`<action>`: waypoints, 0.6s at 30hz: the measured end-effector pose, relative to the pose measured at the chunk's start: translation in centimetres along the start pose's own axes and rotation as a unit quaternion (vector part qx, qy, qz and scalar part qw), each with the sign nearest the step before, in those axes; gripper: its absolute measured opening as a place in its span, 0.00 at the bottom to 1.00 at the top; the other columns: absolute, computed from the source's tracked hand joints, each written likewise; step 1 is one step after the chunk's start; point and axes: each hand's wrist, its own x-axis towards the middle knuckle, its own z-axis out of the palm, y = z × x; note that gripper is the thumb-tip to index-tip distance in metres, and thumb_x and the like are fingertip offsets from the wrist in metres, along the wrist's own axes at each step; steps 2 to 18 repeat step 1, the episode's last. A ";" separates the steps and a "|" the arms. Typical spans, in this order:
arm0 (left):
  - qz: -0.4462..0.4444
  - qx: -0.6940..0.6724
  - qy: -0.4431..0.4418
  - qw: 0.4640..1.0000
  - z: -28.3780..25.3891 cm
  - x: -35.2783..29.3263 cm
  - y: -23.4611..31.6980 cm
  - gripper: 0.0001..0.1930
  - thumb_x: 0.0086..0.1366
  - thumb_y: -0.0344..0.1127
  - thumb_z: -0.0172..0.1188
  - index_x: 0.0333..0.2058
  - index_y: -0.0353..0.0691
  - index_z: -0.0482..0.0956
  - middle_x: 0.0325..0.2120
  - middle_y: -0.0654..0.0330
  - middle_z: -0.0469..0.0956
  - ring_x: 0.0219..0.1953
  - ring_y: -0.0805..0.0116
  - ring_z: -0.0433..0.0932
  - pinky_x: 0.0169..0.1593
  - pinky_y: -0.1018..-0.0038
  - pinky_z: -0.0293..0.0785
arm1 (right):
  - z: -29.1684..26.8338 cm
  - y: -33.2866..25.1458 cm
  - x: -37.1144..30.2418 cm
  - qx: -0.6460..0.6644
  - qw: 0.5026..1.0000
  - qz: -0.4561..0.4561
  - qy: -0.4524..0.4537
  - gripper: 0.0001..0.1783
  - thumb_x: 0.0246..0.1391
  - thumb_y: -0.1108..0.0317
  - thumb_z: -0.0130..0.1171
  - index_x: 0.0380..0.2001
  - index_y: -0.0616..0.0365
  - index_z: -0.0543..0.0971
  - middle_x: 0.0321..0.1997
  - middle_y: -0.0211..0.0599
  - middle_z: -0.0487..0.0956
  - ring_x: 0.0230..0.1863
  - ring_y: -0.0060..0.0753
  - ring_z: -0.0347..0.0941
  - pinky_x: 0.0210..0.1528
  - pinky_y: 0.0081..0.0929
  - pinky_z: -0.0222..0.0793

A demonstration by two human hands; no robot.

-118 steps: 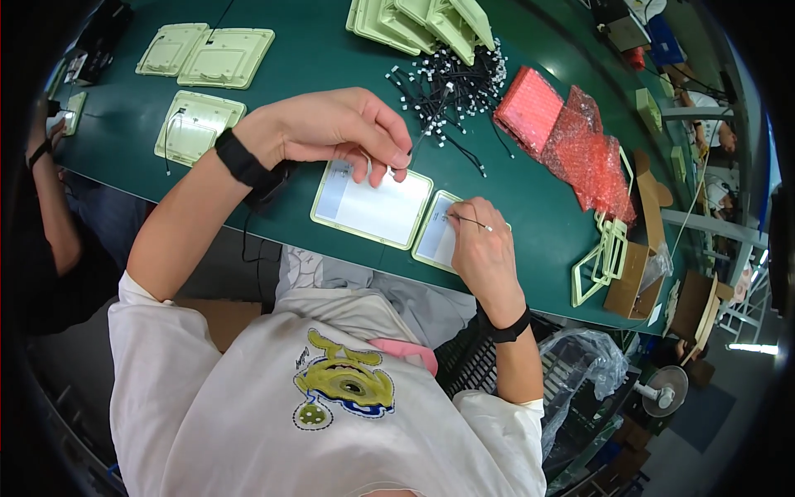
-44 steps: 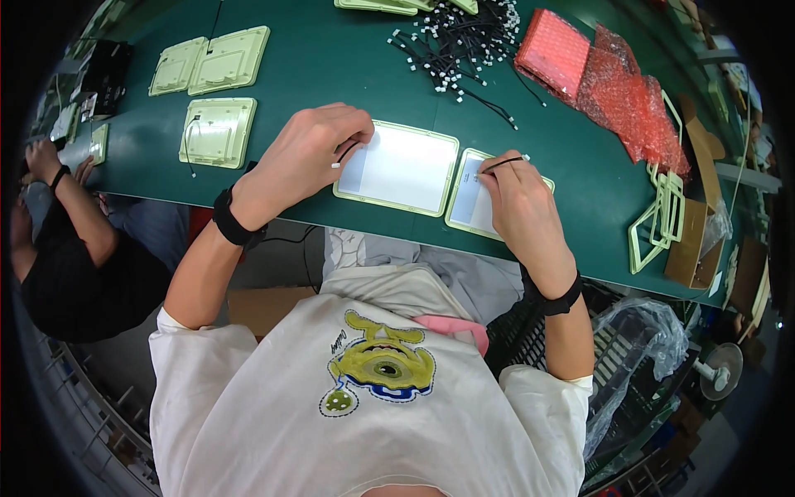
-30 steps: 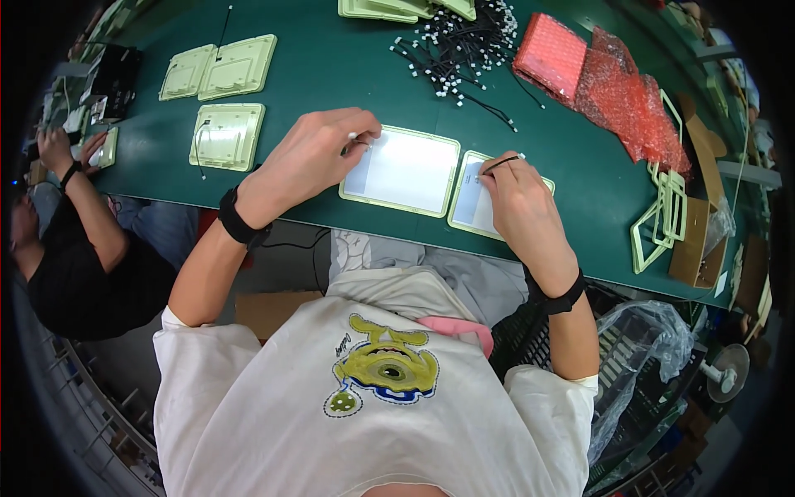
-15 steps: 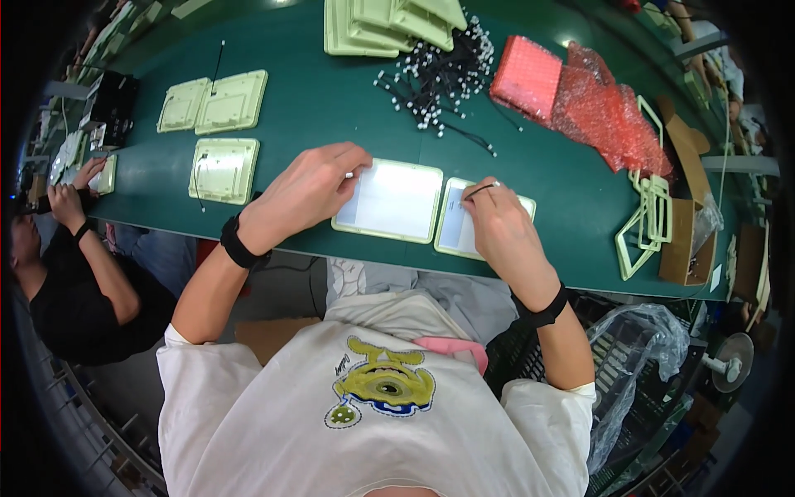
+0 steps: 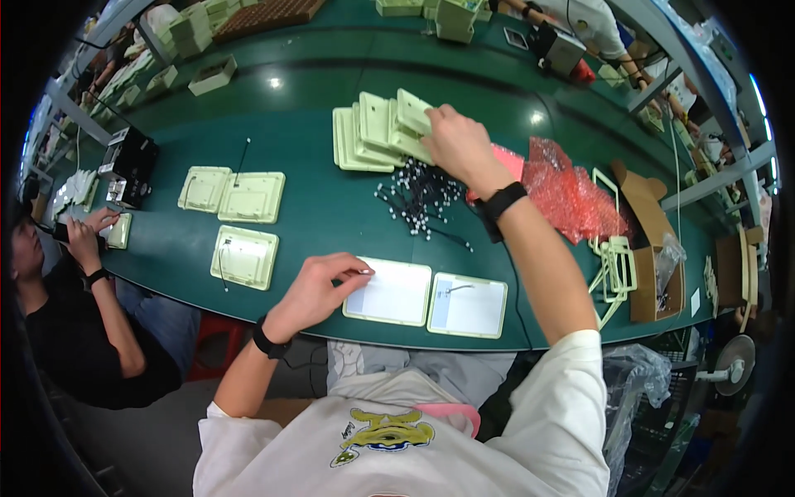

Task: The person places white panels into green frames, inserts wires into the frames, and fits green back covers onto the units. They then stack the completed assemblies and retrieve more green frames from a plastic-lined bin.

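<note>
My right hand [image 5: 460,145] is stretched far forward, its fingers closed over the edge of a pale green plastic casing [image 5: 413,112] on top of a stack of similar casings [image 5: 352,137]. Nearer to me, my left hand [image 5: 315,290] is pinched at the upper left corner of a white panel in a pale green frame [image 5: 389,291]. A small white connector [image 5: 365,271] shows at its fingertips; whatever else it holds is hidden. Beside that panel lies a second framed white panel [image 5: 468,311], with a short dark cable [image 5: 455,288] on its face.
A heap of black cables with white ends [image 5: 422,199] lies before the stack. To the right are red bubble wrap [image 5: 555,195], loose pale green frames [image 5: 615,269] and a cardboard box [image 5: 660,286]. Several casings [image 5: 251,197] lie left. A co-worker [image 5: 91,323] sits at far left.
My right hand has left the right panel and reached forward to the casing stack; a cable now lies on that panel. My left hand stays by the left panel. The view has tilted up.
</note>
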 end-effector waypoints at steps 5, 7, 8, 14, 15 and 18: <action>-0.020 -0.018 -0.004 1.000 0.2 -0.2 -0.3 0.14 0.71 0.25 0.68 0.54 0.33 0.84 0.58 0.53 0.83 0.46 0.61 0.88 0.51 0.72 0.84 | 0.8 0.0 1.3 -0.037 0.998 0.007 -0.047 0.29 0.57 0.58 0.72 0.59 0.57 0.79 0.53 0.51 0.82 0.55 0.58 0.82 0.55 0.50 0.82; -0.020 -0.018 -0.004 1.000 0.2 -0.2 -0.3 0.14 0.71 0.25 0.68 0.54 0.33 0.84 0.58 0.53 0.83 0.46 0.61 0.88 0.51 0.72 0.84 | 0.8 0.0 1.3 -0.037 0.998 0.007 -0.047 0.29 0.57 0.58 0.72 0.59 0.57 0.79 0.53 0.51 0.82 0.55 0.58 0.82 0.55 0.50 0.82; -0.020 -0.018 -0.004 1.000 0.2 -0.2 -0.3 0.14 0.71 0.25 0.68 0.54 0.33 0.84 0.58 0.53 0.83 0.46 0.61 0.88 0.51 0.72 0.84 | 0.8 0.0 1.3 -0.037 0.998 0.007 -0.047 0.29 0.57 0.58 0.72 0.59 0.57 0.79 0.53 0.51 0.82 0.55 0.58 0.82 0.55 0.50 0.82; -0.020 -0.018 -0.004 1.000 0.2 -0.2 -0.3 0.14 0.71 0.25 0.68 0.54 0.33 0.84 0.58 0.53 0.83 0.46 0.61 0.88 0.51 0.72 0.84 | 0.8 0.0 1.3 -0.037 0.998 0.007 -0.047 0.29 0.57 0.58 0.72 0.59 0.57 0.79 0.53 0.51 0.82 0.55 0.58 0.82 0.55 0.50 0.82; -0.020 -0.018 -0.004 1.000 0.2 -0.2 -0.3 0.14 0.71 0.25 0.68 0.54 0.33 0.84 0.58 0.53 0.83 0.46 0.61 0.88 0.51 0.72 0.84 | 0.8 0.0 1.3 -0.037 0.998 0.007 -0.047 0.29 0.57 0.58 0.72 0.59 0.57 0.79 0.53 0.51 0.82 0.55 0.58 0.82 0.55 0.50 0.82; -0.020 -0.018 -0.004 1.000 0.2 -0.2 -0.3 0.14 0.71 0.25 0.68 0.54 0.33 0.84 0.58 0.53 0.83 0.46 0.61 0.88 0.51 0.72 0.84 | 0.8 0.0 1.3 -0.037 0.998 0.007 -0.047 0.29 0.57 0.58 0.72 0.59 0.57 0.79 0.53 0.51 0.82 0.55 0.58 0.82 0.55 0.50 0.82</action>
